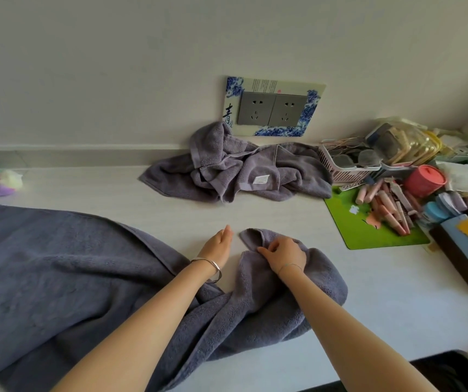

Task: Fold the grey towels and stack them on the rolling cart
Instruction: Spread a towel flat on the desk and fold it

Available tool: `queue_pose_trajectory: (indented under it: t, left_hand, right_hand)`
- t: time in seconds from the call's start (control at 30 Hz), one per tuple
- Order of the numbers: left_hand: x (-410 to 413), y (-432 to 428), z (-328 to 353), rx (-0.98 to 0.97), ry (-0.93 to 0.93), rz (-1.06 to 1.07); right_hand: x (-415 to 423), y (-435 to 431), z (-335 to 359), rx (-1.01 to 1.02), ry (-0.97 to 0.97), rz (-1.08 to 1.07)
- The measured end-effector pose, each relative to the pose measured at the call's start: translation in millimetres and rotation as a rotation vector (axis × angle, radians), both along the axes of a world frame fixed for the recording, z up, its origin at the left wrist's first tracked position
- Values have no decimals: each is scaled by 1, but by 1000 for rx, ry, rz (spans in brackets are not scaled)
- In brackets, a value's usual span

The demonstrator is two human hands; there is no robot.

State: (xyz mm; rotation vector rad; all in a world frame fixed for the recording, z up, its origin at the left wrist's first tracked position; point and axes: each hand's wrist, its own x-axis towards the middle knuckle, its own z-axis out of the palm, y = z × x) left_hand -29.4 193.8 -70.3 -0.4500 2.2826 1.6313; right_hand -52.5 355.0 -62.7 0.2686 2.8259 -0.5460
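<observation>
The near grey towel (57,278) was spread half-bunched across the table (368,292), its rumpled corner pinched by the right hand (283,254) and best drawn out taut before folding, the left hand (218,244) held beside it, fingers straight, while a second towel (235,171) was seen crumpled against the wall (114,80).

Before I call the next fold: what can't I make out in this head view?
Head view:
Rolling cart: outside the frame.
Large grey towel: left and near edges cut off by the frame; forearms cover part.
Crumpled towel heap: folds hide whether one towel or several.
White label on it: too small to read.
</observation>
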Motion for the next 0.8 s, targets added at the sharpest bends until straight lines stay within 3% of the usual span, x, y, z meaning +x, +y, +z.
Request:
queue_pose_trajectory:
  t: [0.07,0.23,0.37,0.43,0.53,0.63,0.7,0.8]
  left_hand:
    - [6,-1,2,-6,9,16]
    - [25,3,19,15,-64,-19]
    - [33,22,45,-46,-135,-104]
    - [36,32,52,10,-133,-100]
    - [44,41,53,195,-197,-122]
    - [45,46,39,23,-62,-112]
    - [43,51,34,-133,8,-98]
    - [38,63,34,-160,-30,-121]
  right_hand:
    - [3,4,-3,-49,17,26]
    - [12,14,23,-778,180,-114]
    - [24,22,60,-1092,240,-159]
    - [35,34,72,-1061,259,-153]
    - [59,70,66,-750,221,-63]
    - [87,111,41,-346,37,37]
    - [101,123,32,-300,-11,7]
    - [102,120,31,-314,16,-66]
